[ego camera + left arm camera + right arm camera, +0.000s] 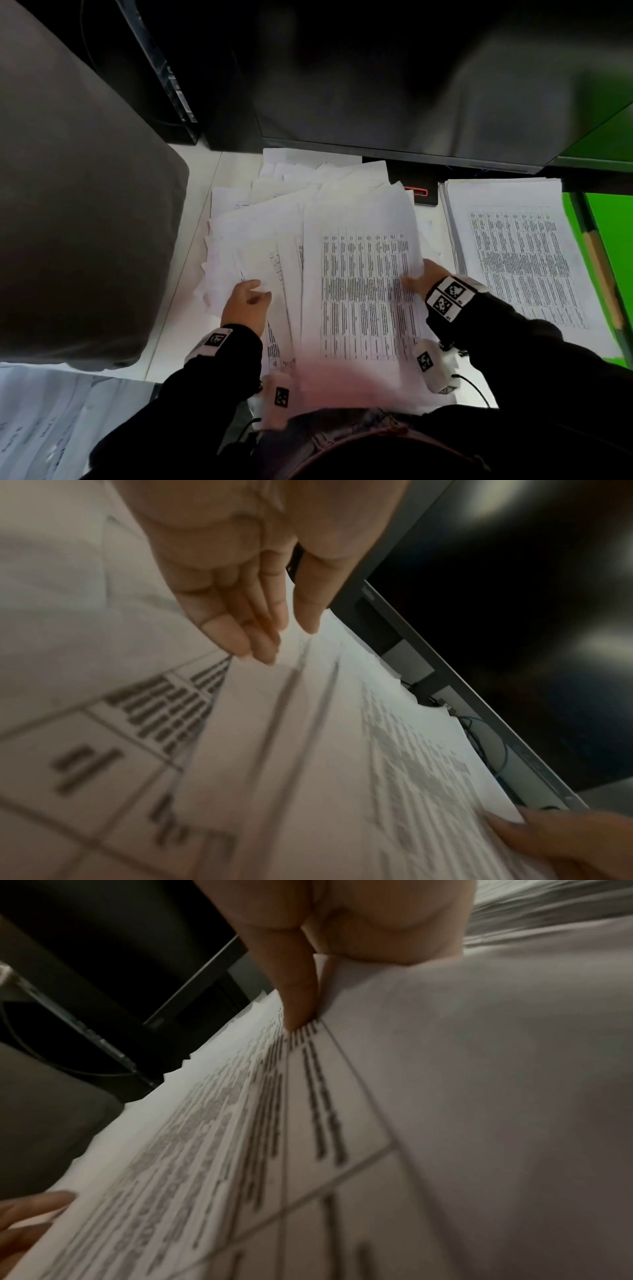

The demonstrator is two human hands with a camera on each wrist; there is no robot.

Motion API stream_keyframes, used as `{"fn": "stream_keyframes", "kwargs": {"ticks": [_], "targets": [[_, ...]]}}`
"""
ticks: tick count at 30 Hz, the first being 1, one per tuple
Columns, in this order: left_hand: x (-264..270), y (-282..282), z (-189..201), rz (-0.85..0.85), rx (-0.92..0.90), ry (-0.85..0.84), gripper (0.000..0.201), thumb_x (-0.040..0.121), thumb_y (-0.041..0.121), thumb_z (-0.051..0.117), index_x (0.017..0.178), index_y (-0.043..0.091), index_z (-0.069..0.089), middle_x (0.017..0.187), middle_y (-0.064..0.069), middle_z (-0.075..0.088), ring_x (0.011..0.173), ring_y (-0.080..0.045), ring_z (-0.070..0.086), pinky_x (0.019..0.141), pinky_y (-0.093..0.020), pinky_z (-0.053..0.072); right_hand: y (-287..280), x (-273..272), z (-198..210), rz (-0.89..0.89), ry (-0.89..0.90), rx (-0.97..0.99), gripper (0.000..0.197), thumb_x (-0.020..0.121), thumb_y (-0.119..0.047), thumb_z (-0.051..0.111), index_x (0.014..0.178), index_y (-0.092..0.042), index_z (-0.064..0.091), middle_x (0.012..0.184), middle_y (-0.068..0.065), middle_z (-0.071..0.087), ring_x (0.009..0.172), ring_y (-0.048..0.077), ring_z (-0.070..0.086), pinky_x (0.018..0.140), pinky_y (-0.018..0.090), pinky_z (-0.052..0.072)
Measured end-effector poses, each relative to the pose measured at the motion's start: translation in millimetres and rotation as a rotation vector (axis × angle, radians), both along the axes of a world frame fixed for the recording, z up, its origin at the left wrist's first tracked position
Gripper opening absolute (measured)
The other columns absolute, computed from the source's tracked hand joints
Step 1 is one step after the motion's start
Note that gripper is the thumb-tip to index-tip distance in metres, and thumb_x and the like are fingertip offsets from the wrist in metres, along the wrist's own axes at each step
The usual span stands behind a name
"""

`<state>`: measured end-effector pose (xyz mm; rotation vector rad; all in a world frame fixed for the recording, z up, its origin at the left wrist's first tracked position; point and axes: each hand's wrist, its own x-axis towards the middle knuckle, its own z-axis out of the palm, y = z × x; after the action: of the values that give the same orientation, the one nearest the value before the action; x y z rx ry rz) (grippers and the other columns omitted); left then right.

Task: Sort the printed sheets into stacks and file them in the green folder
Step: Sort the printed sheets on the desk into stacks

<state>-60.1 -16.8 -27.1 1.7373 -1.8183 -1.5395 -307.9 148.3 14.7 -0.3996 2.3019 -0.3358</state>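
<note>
white desk (191, 240), fanned sheets (363, 294) hiding right hand's (428, 279) fingers

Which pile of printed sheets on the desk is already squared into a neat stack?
The stack on the right, lying on the green folder, with aligned edges. The pile in the middle is fanned out loosely, and both hands work there.

Print on sheets (363, 294) too blurred to read; green folder (606, 233) mostly covered, cut off.
</note>
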Motion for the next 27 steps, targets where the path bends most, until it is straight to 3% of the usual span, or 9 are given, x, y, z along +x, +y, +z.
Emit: {"fn": "stream_keyframes", "kwargs": {"ticks": [5, 10, 13, 16, 18, 20, 22, 24, 27], "targets": [[-10.1, 11.5, 0.8, -0.128, 0.102, 0.002, 0.034, 0.087, 0.024, 0.061, 0.12, 0.019, 0.053, 0.101, -0.002, 0.064, 0.09, -0.024, 0.063, 0.09, -0.04, 0.051, -8.2, 7.0, -14.4, 0.074, -0.008, 0.038, 0.053, 0.086, -0.036, 0.061, 0.127, -0.007, 0.046, 0.126, 0.012, 0.057, 0.115, 0.029, 0.054, 0.096, 0.036, 0.041], [-12.9, 18.3, 5.0, -0.32, -0.013, -0.08, 0.03, 0.095, 0.015, 0.045, 0.124, 0.013, 0.053, 0.119, -0.003, 0.061, 0.103, -0.018, 0.055, 0.087, -0.023, 0.037, -8.8, 14.2, -9.6, 0.046, 0.013, 0.029, 0.058, 0.087, -0.043, 0.056, 0.128, -0.003, 0.043, 0.125, 0.013, 0.055, 0.116, 0.03, 0.052, 0.092, 0.034, 0.039], [-12.3, 17.8, 7.4, -0.284, 0.047, 0.025, 0.03, 0.096, 0.013, 0.042, 0.121, 0.019, 0.057, 0.112, 0.002, 0.062, 0.104, -0.017, 0.056, 0.088, -0.024, 0.039, -3.2, 8.6, -7.8, 0.086, -0.005, 0.051, 0.065, 0.087, -0.052, 0.051, 0.124, 0.0, 0.046, 0.116, 0.013, 0.056, 0.116, 0.03, 0.052, 0.088, 0.033, 0.038], [-14.4, 17.9, 10.7, -0.266, 0.164, 0.188, 0.023, 0.093, 0.017, 0.052, 0.104, 0.033, 0.064, 0.102, 0.008, 0.067, 0.104, -0.017, 0.06, 0.088, -0.026, 0.046, 3.0, 5.0, -7.6, 0.074, -0.03, 0.09, 0.069, 0.087, -0.053, 0.05, 0.128, 0.002, 0.046, 0.128, 0.018, 0.054, 0.117, 0.03, 0.052, 0.096, 0.035, 0.038], [-16.5, 13.6, 11.4, -0.382, 0.035, 0.097, 0.022, 0.092, 0.016, 0.053, 0.108, 0.025, 0.065, 0.105, 0.007, 0.063, 0.104, -0.014, 0.057, 0.085, -0.022, 0.043, 8.1, 4.1, -6.3, 0.003, -0.036, 0.039, 0.061, 0.089, -0.046, 0.052, 0.127, 0.002, 0.049, 0.121, 0.018, 0.058, 0.104, 0.028, 0.055, 0.087, 0.032, 0.041], [-16.7, 6.4, 8.3, -0.546, -0.155, -0.031, 0.031, 0.093, 0.013, 0.051, 0.123, 0.018, 0.059, 0.124, 0.005, 0.055, 0.12, -0.013, 0.048, 0.101, -0.023, 0.034, 13.6, 2.3, -3.4, -0.068, -0.02, -0.003, 0.051, 0.091, -0.038, 0.052, 0.124, 0.001, 0.052, 0.106, 0.015, 0.06, 0.09, 0.025, 0.054, 0.076, 0.028, 0.038], [-14.6, 3.6, 5.9, -0.694, -0.164, -0.058, 0.042, 0.095, 0.013, 0.047, 0.136, 0.021, 0.046, 0.147, 0.005, 0.036, 0.142, -0.012, 0.023, 0.114, -0.024, 0.015, 19.7, -1.7, -1.5, -0.092, -0.009, 0.003, 0.049, 0.091, -0.035, 0.054, 0.125, 0.0, 0.05, 0.111, 0.017, 0.061, 0.097, 0.029, 0.057, 0.076, 0.027, 0.036], [-11.9, 6.7, 4.8, -0.855, -0.149, -0.158, 0.051, 0.097, 0.017, 0.044, 0.145, 0.024, 0.027, 0.156, 0.004, 0.013, 0.146, -0.011, 0.003, 0.116, -0.025, 0.002, 24.7, -4.6, 1.9, -0.109, -0.002, 0.01, 0.05, 0.09, -0.033, 0.056, 0.128, -0.001, 0.047, 0.12, 0.017, 0.06, 0.109, 0.03, 0.057, 0.079, 0.027, 0.036], [-8.2, 18.2, 7.2, -0.993, -0.168, -0.338, 0.061, 0.098, 0.02, 0.037, 0.148, 0.031, 0.004, 0.158, 0.007, -0.002, 0.145, -0.01, -0.001, 0.117, -0.028, 0.004, 29.7, -7.2, 0.9, -0.132, -0.008, 0.017, 0.052, 0.089, -0.035, 0.058, 0.129, -0.004, 0.047, 0.121, 0.016, 0.061, 0.109, 0.029, 0.057, 0.079, 0.027, 0.037]]}}
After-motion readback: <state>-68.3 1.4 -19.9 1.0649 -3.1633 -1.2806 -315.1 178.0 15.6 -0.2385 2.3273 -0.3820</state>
